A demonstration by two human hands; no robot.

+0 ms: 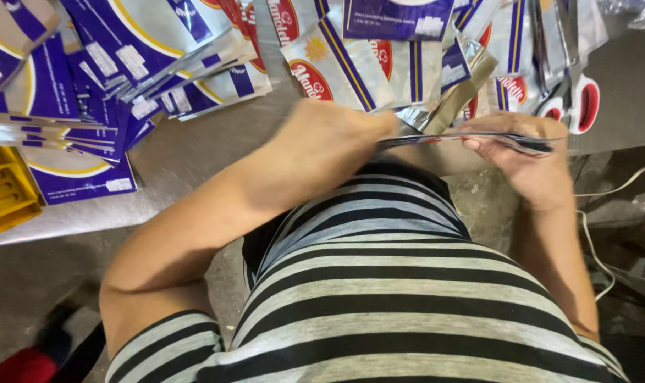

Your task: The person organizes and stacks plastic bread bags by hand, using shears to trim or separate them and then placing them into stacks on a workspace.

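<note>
A thin stack of flat foil pouches [471,140] is held edge-on over the table's front edge, between both hands. My left hand [337,135] grips the stack's left end. My right hand [525,159] grips its right end, fingers curled over the top. Behind the hands, several loose blue, white and silver printed pouches [351,64] lie scattered on the grey table [195,149].
A pile of blue pouches [74,99] covers the table's left side. A yellow plastic crate [3,188] sits at the far left edge. Red-handled scissors [574,99] lie at the right. A white cable [606,213] hangs below the table's right side.
</note>
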